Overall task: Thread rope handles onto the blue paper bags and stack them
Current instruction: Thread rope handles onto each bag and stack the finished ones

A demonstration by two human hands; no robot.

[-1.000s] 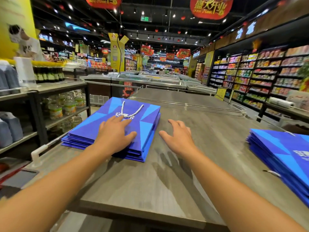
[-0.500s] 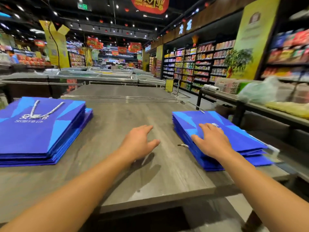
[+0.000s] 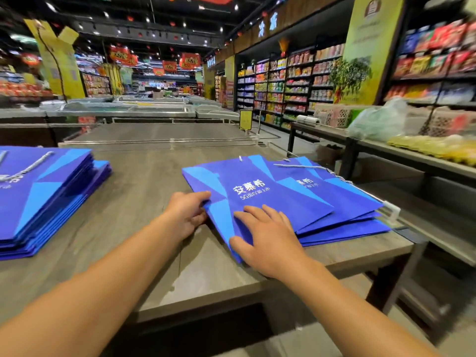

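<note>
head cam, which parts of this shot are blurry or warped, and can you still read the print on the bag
Head view: sharp in the middle, white print on the top blue bag is crisp; the right-hand shelves and green plastic bag are smeared by blur; wide-angle bending stretches both forearms and the left stack of bags at the edges; overhead spotlights glare, with soft shadows under the left hand and right hand.
</note>
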